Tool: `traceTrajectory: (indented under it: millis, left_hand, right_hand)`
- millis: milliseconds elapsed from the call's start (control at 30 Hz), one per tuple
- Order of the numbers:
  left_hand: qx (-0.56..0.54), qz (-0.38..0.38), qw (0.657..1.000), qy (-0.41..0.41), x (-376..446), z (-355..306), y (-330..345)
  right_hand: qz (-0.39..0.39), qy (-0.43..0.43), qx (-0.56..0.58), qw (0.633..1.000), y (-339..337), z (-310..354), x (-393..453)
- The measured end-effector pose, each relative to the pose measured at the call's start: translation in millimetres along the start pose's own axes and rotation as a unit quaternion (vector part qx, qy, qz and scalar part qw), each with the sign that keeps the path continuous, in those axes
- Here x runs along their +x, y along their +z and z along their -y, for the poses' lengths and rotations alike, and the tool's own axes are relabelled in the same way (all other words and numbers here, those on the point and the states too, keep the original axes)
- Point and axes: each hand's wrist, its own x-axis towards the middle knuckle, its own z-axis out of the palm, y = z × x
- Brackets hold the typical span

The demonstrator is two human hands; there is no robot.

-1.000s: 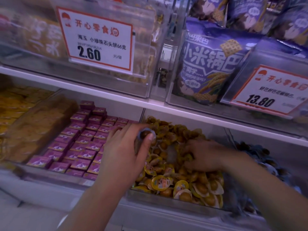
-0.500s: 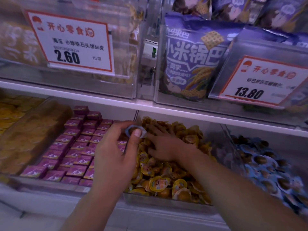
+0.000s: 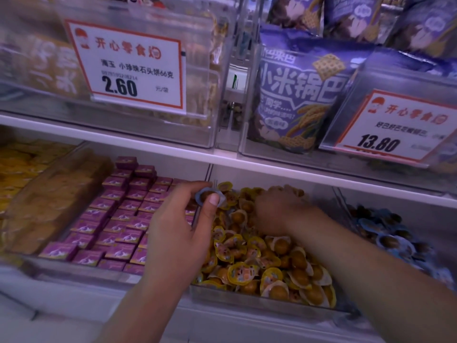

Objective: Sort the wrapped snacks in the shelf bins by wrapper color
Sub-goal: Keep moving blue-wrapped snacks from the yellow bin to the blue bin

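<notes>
My left hand [image 3: 181, 233] pinches a blue-wrapped snack [image 3: 207, 195] between thumb and fingers, over the divider between the purple-box bin and the yellow bin. The clear middle bin [image 3: 259, 302] is heaped with yellow-wrapped snacks [image 3: 249, 266]. My right hand [image 3: 277, 211] reaches into the back of that heap, fingers curled down among the wrappers; whether it holds one is hidden. At the far right, another bin contains blue-wrapped snacks [image 3: 385, 233].
Purple boxes [image 3: 116, 219] fill the bin left of the yellow one, with yellow and tan packs [image 3: 44, 199] further left. A white shelf edge [image 3: 173, 147] runs just above. Upper bins carry price tags [image 3: 126, 68] and purple snack bags [image 3: 299, 95].
My right hand moved from the heap's middle to its left, then to its back. My left hand keeps holding the blue-wrapped snack in about the same place.
</notes>
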Motion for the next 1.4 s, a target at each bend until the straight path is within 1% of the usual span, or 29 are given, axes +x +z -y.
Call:
traceTrajectory:
  millis: [67, 100, 133, 167, 200, 233, 433, 533, 600, 633, 667, 733, 800, 867, 933, 1033, 1100, 1167, 1200, 1233, 1300, 1333, 1367, 1400]
  left_hand:
    - [0.002, 0.002, 1.000, -0.002, 0.2, 0.1, 0.9]
    - [0.001, 0.003, 1.000, -0.002, 0.4, -0.2, 1.3]
    - [0.000, 0.004, 1.000, -0.002, 0.4, -0.6, 1.3]
    - [-0.003, 0.004, 1.000, -0.002, 0.5, -0.9, 1.1]
    - [-0.005, 0.004, 1.000, 0.000, 0.8, -0.9, 0.9]
    - [-0.005, 0.005, 1.000, 0.001, 1.3, -0.4, 0.7]
    - [-0.002, 0.002, 1.000, -0.011, 3.6, 0.6, 1.8]
    - [-0.003, 0.004, 1.000, -0.008, 3.1, -0.3, 1.8]
    - [0.000, 0.003, 1.000, 0.000, 1.9, -1.0, 1.4]
    - [0.001, 0.001, 1.000, 0.004, 1.3, -1.2, 0.9]
    - [0.004, -0.001, 1.000, 0.008, 0.9, -1.3, 0.5]
    - [0.011, 0.001, 1.000, 0.012, 0.5, -1.1, -0.2]
    - [0.016, 0.005, 1.000, 0.014, 0.5, -1.6, 0.1]
    - [0.021, 0.007, 1.000, 0.014, 1.5, -2.6, 1.2]
    - [0.033, 0.009, 0.999, 0.034, 2.4, -4.0, 2.5]
    - [0.082, 0.025, 0.992, 0.094, 1.0, -8.4, 7.3]
    - [0.125, 0.043, 0.984, 0.123, -2.9, -11.3, 11.2]
    - [0.150, 0.060, 0.977, 0.136, -5.8, -12.9, 13.2]
    - [0.152, 0.064, 0.976, 0.141, -6.3, -13.2, 13.6]
    - [0.150, 0.061, 0.976, 0.148, -6.3, -13.2, 14.4]
    - [0.127, 0.051, 0.978, 0.156, -6.3, -14.0, 17.5]
    - [0.106, 0.053, 0.981, 0.152, -7.0, -15.7, 20.6]
    - [0.080, 0.057, 0.985, 0.143, -8.3, -18.5, 24.8]
    - [0.053, 0.060, 0.988, 0.129, -10.2, -22.3, 30.0]
  right_hand:
    - [-0.096, -0.052, 0.024, 0.994, 2.6, 19.5, 6.9]
    - [-0.103, -0.072, 0.068, 0.990, 5.0, 29.0, 10.8]
    - [-0.075, -0.085, 0.117, 0.987, 8.0, 37.1, 14.2]
    - [-0.031, -0.090, 0.149, 0.984, 13.3, 43.5, 16.9]
    - [0.006, -0.087, 0.159, 0.983, 20.0, 46.1, 18.8]
    - [0.019, -0.081, 0.158, 0.984, 25.6, 43.8, 18.0]
    - [-0.032, -0.066, 0.147, 0.986, 39.5, 4.8, -14.0]
    - [-0.084, -0.045, 0.141, 0.985, 39.6, 8.7, -13.9]
    - [-0.114, -0.016, 0.132, 0.985, 40.3, 12.6, -9.3]
    - [-0.109, 0.002, 0.119, 0.987, 39.5, 14.5, -7.7]
    - [-0.086, 0.023, 0.101, 0.991, 38.4, 16.7, -5.7]
    - [-0.018, 0.051, 0.061, 0.997, 34.6, 22.8, -1.6]
    - [0.040, 0.058, 0.033, 0.997, 28.2, 29.4, 2.0]
    - [0.054, 0.056, 0.034, 0.996, 21.1, 33.5, 3.6]
    - [0.014, 0.052, 0.052, 0.997, 20.5, 36.0, 3.5]
    - [-0.075, 0.050, 0.074, 0.993, 32.7, 37.4, 1.1]
    - [-0.111, 0.047, 0.094, 0.988, 42.1, 37.3, 0.8]
    - [-0.142, 0.050, 0.137, 0.979, 43.6, 36.9, 0.9]
    - [-0.167, 0.058, 0.176, 0.968, 40.0, 36.2, -1.4]
    - [-0.204, 0.066, 0.227, 0.950, 35.4, 34.8, -4.5]
    - [-0.273, 0.075, 0.353, 0.892, 21.7, 31.7, -19.3]
    - [-0.290, 0.084, 0.433, 0.849, 14.4, 31.1, -32.2]
    - [-0.297, 0.101, 0.532, 0.786, 9.1, 30.0, -47.3]
    - [-0.280, 0.120, 0.646, 0.700, 5.2, 29.2, -64.2]
